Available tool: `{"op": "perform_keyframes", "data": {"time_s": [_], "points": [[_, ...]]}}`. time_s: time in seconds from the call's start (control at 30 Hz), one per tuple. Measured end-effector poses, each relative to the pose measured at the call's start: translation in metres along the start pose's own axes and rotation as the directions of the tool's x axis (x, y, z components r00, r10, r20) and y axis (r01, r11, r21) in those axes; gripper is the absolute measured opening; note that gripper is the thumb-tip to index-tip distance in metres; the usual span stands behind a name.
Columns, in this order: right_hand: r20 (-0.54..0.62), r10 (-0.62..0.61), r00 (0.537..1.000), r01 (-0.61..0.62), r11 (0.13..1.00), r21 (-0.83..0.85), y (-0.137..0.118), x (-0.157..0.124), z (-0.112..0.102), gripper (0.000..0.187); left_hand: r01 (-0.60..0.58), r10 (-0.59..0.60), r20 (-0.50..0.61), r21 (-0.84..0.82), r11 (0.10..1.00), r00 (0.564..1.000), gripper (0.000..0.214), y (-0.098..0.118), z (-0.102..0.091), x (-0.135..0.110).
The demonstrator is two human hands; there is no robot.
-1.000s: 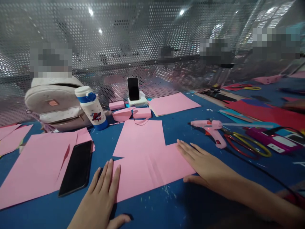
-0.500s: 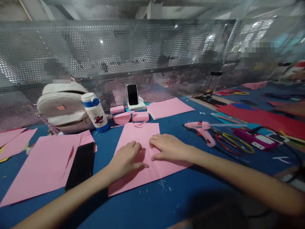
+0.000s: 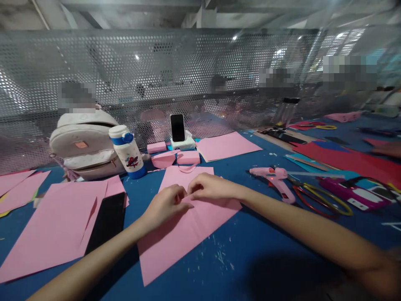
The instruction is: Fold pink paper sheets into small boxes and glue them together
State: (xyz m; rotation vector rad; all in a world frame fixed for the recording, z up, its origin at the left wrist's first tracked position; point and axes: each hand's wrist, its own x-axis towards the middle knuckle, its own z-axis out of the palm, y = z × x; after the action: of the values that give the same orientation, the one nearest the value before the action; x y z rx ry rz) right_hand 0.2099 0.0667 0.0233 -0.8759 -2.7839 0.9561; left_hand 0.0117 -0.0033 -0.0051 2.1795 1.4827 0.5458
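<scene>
On the blue table before me lies a sheet of pink paper with faint creases down its middle. My left hand rests on its left half, fingers curled and thumb stretched towards the centre, closed on the paper near the crease. Beside it, my right hand has its fingertips bent down and pinched together on the paper, just above the left thumb. The fingertips partly hide the spot they grip. Small folded pink paper pieces lie just beyond the sheet.
A black phone lies on more pink sheets to the left. Behind are a bottle, a backpack and an upright phone. A pink glue gun, scissors and a purple device lie right.
My right hand has moved left and slightly up, close to my left hand, and its fingers have drawn together. The pink sheet has turned, its near left corner coming towards me.
</scene>
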Motion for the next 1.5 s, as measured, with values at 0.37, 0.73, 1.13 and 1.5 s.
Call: {"op": "perform_keyframes", "data": {"time_s": [0.37, 0.73, 1.13, 1.5], "points": [[-0.239, 0.031, 0.97, -0.001, 0.992, 0.124, 0.003, -0.01, 0.009, 0.017, 0.025, -0.029, -0.03, -0.117, 0.993, 0.999, 0.025, 0.003, -0.022, 0.003], [-0.279, 0.029, 0.96, 0.016, 0.987, 0.157, 0.03, -0.005, -0.009, 0.016, 0.027, -0.027, -0.002, -0.146, 0.989, 1.0, 0.034, -0.028, -0.045, 0.016], [-0.346, 0.042, 0.937, 0.099, 0.919, 0.382, 0.04, 0.001, -0.013, 0.023, 0.093, -0.109, -0.328, -0.065, 0.994, 0.938, 0.034, -0.017, -0.12, -0.008], [-0.408, 0.104, 0.907, 0.124, 0.86, 0.496, 0.045, 0.005, -0.005, 0.021, 0.195, -0.153, -0.52, 0.027, 0.98, 0.84, 0.027, -0.018, -0.169, -0.04]]}}
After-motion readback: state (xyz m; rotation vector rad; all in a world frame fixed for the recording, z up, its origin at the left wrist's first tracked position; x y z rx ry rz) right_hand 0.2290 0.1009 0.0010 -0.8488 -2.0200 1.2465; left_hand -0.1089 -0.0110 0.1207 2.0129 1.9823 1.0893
